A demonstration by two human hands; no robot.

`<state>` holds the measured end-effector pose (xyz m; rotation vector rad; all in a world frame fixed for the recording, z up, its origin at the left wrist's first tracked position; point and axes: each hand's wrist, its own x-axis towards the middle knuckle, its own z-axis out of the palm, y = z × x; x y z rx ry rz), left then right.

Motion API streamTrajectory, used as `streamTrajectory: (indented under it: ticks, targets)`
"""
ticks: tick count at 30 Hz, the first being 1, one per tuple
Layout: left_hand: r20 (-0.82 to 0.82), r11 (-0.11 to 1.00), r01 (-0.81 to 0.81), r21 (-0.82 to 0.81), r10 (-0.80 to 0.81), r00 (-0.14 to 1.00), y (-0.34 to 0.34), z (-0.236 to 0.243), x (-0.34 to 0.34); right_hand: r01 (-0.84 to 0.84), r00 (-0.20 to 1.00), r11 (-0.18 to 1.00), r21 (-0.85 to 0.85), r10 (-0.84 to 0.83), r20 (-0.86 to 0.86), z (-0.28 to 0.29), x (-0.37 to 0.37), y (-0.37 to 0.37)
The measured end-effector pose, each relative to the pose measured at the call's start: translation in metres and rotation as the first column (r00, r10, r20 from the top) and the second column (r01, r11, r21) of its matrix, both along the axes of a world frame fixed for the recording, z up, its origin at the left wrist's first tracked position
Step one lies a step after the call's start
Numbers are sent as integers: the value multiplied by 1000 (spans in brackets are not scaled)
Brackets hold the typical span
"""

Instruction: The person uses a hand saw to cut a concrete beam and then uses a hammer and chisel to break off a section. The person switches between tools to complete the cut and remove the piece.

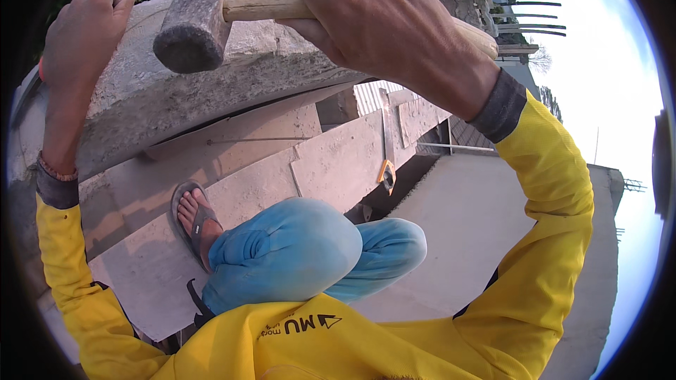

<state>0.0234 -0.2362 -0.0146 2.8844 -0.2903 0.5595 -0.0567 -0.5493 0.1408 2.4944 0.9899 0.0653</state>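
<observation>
My right hand (391,24) is wrapped round the pale wooden handle of a hammer (190,24), whose heavy, worn grey head points left. The hammer head is above the rough top of a concrete ledge (232,84). Over the ledge's left end, my left hand (88,32) is closed in a fist. What it grips, if anything, is hidden, though a small orange-red bit shows beside its wrist. Both arms are in yellow sleeves with dark cuffs.
Below the ledge, my sandalled foot (197,222) rests on narrow boards (246,183). A saw with an orange handle (386,174) lies farther along them, beside a dark gap (405,186). Bare steel rods (531,28) stick out at the upper right. A grey wall (486,218) stands right.
</observation>
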Motion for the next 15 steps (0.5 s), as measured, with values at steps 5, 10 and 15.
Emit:
streamTrajectory:
  ticks: [5, 10, 15]
  targets:
    - [44, 1000, 21, 11, -22, 999, 3, -2, 0, 169, 986, 969, -181, -166, 32, 14, 26, -36]
    - [66, 999, -49, -15, 50, 997, 1, -2, 0, 368, 906, 831, -416, -422, -41, 28, 22, -89]
    - [-16, 999, -43, 19, 44, 999, -3, 4, -1, 157, 987, 977, -145, -152, 46, 9, -6, -67]
